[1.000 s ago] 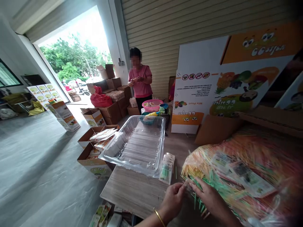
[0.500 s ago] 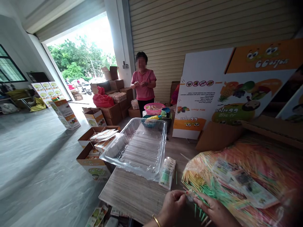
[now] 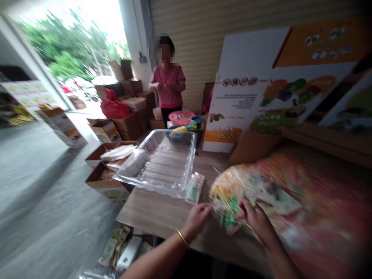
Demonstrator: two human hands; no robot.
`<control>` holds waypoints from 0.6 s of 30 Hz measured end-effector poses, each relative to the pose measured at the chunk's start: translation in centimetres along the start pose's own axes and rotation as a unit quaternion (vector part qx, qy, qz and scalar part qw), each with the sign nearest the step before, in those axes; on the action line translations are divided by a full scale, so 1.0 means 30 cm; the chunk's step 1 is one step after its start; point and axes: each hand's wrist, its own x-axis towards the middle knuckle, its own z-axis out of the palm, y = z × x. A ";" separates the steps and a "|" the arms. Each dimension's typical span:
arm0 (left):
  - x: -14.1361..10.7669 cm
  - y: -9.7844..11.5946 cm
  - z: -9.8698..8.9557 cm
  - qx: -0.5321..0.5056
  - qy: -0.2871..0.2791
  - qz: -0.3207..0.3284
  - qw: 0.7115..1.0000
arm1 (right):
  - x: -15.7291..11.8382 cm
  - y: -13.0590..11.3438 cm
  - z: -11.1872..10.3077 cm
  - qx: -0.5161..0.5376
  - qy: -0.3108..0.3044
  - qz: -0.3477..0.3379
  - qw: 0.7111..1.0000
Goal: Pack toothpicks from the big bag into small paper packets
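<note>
My left hand (image 3: 198, 219), with a gold bangle at the wrist, is closed over the table's right part. A small clear wrapper (image 3: 216, 208) shows at its fingertips, blurred. My right hand (image 3: 253, 217) is at the near edge of the pile of coloured sticks (image 3: 232, 209), fingers bent; what it holds, if anything, is too blurred to tell. Printed packets (image 3: 273, 193) lie on the pile. A small printed packet (image 3: 194, 188) rests beside the clear plastic tray (image 3: 188, 170) on the wooden table (image 3: 145, 211).
A person in a pink shirt (image 3: 168, 87) stands behind a pink basin (image 3: 182, 117). Open cartons (image 3: 107, 186) stand left of the table. Large printed cardboard (image 3: 241, 93) rises behind the pile. More packets (image 3: 113, 246) lie below the table's near left edge.
The view has shifted, so the scene sits higher and further left. My hands have moved apart, the right one over the sticks. The person's hands have moved apart, with something white in one.
</note>
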 end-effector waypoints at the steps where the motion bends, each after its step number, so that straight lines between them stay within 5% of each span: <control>1: -0.015 0.014 -0.001 -0.044 -0.015 -0.002 0.999 | -0.020 -0.023 0.009 0.033 0.016 0.003 0.999; 5: -0.025 0.042 -0.012 -0.160 -0.033 -0.034 0.986 | -0.030 -0.066 0.032 0.093 0.019 0.015 0.995; 13: -0.040 0.031 0.013 -0.077 -0.172 -0.014 0.982 | -0.034 -0.069 0.068 0.120 0.010 -0.140 0.983; 18: -0.039 0.038 0.002 -0.018 -0.189 0.013 0.982 | -0.059 -0.086 0.108 0.034 0.004 -0.169 0.985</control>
